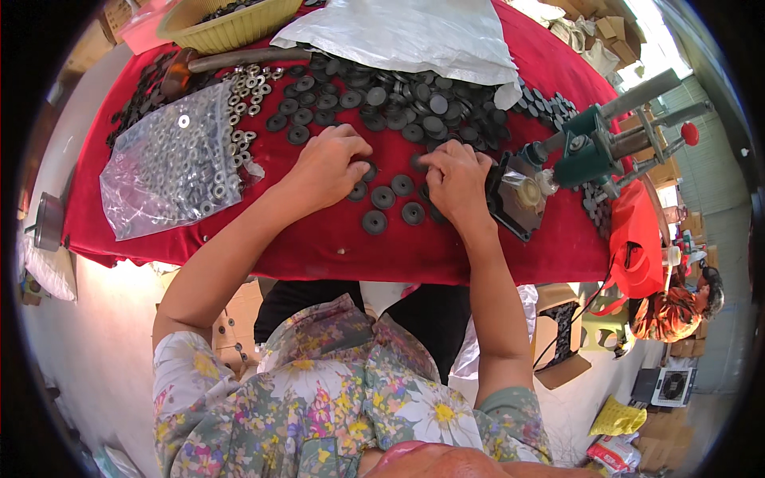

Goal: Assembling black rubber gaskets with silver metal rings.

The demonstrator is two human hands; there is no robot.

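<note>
My left hand (328, 166) is over the red cloth, its fingers curled with thumb and fingertips at the edge of a black round disc (368, 170). To its right, my right hand (457, 180) bends its fingers onto another black disc (417, 162). Both discs are partly covered by the fingers. Between and below the hands lie several loose black discs with centre holes (383, 197). Beyond the hands spreads a large heap of similar dark discs (406, 99).
A clear plastic bag (163, 159) of small metal rings lies left, beside loose rings (239, 143) and a hammer (231, 60). A green hand press (586, 147) stands right. A white sack (406, 40) and yellow basket (231, 28) are at the back. Another person (677, 311) is far right.
</note>
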